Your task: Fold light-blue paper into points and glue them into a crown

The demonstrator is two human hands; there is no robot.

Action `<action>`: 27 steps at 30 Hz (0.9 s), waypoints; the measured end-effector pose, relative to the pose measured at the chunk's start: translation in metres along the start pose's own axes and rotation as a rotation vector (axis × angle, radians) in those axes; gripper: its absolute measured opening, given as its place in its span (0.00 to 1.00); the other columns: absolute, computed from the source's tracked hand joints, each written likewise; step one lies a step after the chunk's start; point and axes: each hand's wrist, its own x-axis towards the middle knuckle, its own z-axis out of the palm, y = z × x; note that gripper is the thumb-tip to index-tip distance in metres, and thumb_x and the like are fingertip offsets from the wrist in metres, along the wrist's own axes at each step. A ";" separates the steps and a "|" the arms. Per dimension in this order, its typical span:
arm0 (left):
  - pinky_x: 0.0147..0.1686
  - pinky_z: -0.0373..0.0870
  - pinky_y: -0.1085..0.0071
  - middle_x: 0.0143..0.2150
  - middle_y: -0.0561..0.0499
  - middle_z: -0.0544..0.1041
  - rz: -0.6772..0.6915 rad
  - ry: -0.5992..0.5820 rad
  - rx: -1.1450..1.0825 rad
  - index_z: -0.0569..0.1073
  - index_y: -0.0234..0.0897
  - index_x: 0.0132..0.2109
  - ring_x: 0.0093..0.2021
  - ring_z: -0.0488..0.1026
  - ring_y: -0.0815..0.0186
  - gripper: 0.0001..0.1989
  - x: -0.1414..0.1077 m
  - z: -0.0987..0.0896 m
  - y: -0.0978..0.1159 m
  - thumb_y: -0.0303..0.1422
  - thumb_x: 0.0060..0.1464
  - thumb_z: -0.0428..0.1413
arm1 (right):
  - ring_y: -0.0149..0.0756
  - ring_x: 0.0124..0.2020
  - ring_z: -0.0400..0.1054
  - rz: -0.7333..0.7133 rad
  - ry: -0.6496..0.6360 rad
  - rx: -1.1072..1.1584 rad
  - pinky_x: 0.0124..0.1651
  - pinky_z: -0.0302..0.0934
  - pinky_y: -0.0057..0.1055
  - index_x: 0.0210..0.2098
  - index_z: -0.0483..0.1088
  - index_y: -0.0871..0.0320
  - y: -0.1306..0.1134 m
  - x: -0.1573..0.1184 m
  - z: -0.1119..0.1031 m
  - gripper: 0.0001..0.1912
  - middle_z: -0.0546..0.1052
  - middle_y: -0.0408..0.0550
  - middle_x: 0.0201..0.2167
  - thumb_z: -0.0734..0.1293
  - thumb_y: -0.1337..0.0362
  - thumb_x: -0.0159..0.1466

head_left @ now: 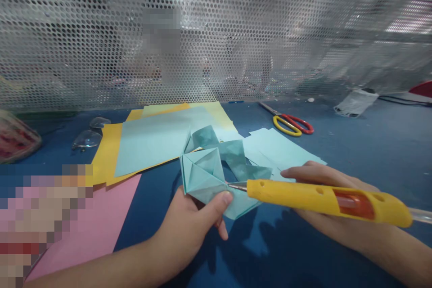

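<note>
My left hand (pixel 199 220) pinches a folded light-blue paper piece (pixel 205 168) between thumb and fingers, low in the middle of the head view. The piece is a ring of creased, angular paper sections tilted above the table. My right hand (pixel 324 189) grips a yellow hot glue gun (pixel 297 195) with an orange-red part in its side slot and a clear stick at its back end. Its metal nozzle touches or nearly touches the paper just above my left thumb. Part of the right hand is hidden behind the glue gun.
Yellow and light-blue sheets (pixel 158 139) lie behind the left hand, a pink sheet (pixel 114 211) nearer. Light-blue paper pieces (pixel 281 148) and red-and-yellow-handled scissors (pixel 293 125) lie right. Glasses (pixel 87 138) lie left. A perforated metal screen (pixel 216 54) stands behind the blue table (pixel 371 157).
</note>
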 end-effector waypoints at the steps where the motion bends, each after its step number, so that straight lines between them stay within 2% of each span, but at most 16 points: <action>1: 0.23 0.64 0.75 0.15 0.62 0.65 -0.002 0.001 0.001 0.70 0.36 0.35 0.16 0.64 0.74 0.11 -0.001 0.000 0.000 0.39 0.52 0.57 | 0.34 0.23 0.73 -0.001 -0.005 0.006 0.21 0.63 0.25 0.41 0.67 0.48 0.000 0.000 -0.001 0.10 0.77 0.40 0.29 0.64 0.63 0.59; 11: 0.24 0.62 0.75 0.16 0.63 0.64 -0.002 0.051 0.017 0.69 0.36 0.35 0.16 0.63 0.74 0.12 -0.001 0.002 0.000 0.40 0.51 0.58 | 0.31 0.22 0.72 -0.050 -0.054 0.053 0.21 0.62 0.23 0.43 0.66 0.48 0.005 0.003 -0.004 0.12 0.77 0.39 0.29 0.65 0.64 0.59; 18: 0.23 0.61 0.74 0.16 0.63 0.64 -0.013 0.053 0.023 0.70 0.36 0.35 0.16 0.63 0.74 0.11 0.000 0.001 -0.001 0.40 0.51 0.58 | 0.30 0.23 0.72 0.023 -0.046 0.066 0.24 0.61 0.25 0.42 0.66 0.48 -0.001 0.002 -0.004 0.08 0.76 0.40 0.31 0.63 0.61 0.61; 21: 0.23 0.62 0.74 0.17 0.62 0.66 -0.013 0.070 0.022 0.70 0.36 0.35 0.16 0.63 0.74 0.12 0.000 0.001 -0.001 0.40 0.50 0.59 | 0.32 0.23 0.72 0.044 -0.054 0.062 0.23 0.61 0.26 0.41 0.67 0.49 -0.002 0.003 -0.005 0.08 0.76 0.42 0.30 0.63 0.63 0.61; 27: 0.23 0.61 0.75 0.17 0.62 0.67 0.001 0.071 0.020 0.71 0.38 0.36 0.16 0.64 0.75 0.10 0.000 0.000 0.001 0.40 0.51 0.59 | 0.30 0.21 0.73 -0.062 -0.118 0.045 0.21 0.63 0.23 0.42 0.65 0.50 0.006 0.007 -0.010 0.12 0.77 0.39 0.29 0.64 0.66 0.58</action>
